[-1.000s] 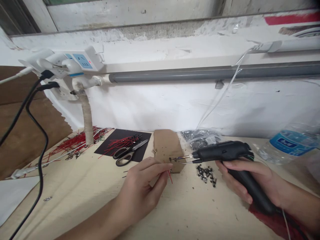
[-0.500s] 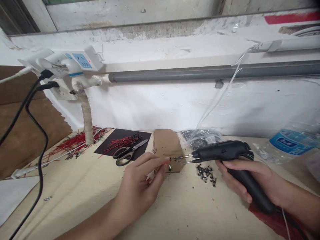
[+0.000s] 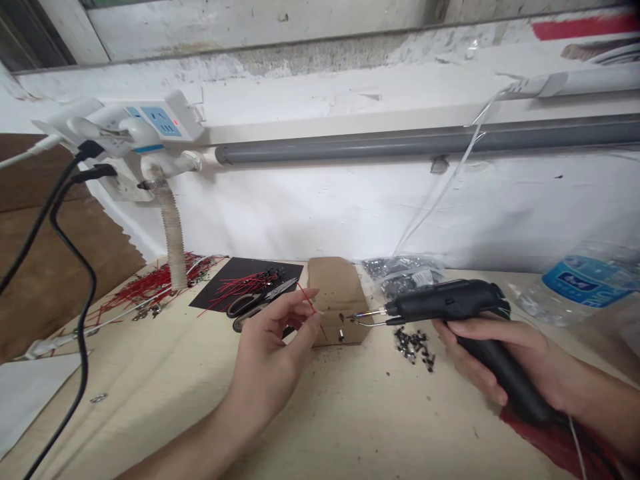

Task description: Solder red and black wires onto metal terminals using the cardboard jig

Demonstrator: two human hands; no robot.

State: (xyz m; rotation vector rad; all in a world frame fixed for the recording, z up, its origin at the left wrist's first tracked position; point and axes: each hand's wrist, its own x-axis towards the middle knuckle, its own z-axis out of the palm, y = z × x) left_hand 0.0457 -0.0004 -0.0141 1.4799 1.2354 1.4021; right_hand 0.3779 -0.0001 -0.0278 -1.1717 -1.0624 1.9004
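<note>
My left hand (image 3: 280,343) pinches a thin red wire (image 3: 305,296), which stands up slantwise between thumb and fingers. Wrapped round the grip of a black soldering gun (image 3: 445,301) is my right hand (image 3: 515,350). The gun's metal tip and thin feed tube point left over a piece of brown cardboard (image 3: 333,280). On that cardboard, just below the tip, sits a tiny black and white part (image 3: 341,335). Black-handled scissors (image 3: 260,300) lie behind my left hand, which partly hides them.
A black sheet (image 3: 207,293) carries several red wires with dark ends. Small black components (image 3: 414,347) are heaped under the gun, and a plastic bag of parts (image 3: 400,273) lies behind it. A water bottle (image 3: 580,283) lies at right; a tangle of red wires (image 3: 155,283) at left.
My left hand has drawn back left from the soldering tip, and the red wire now shows in its fingers. The soldering gun has hardly moved.
</note>
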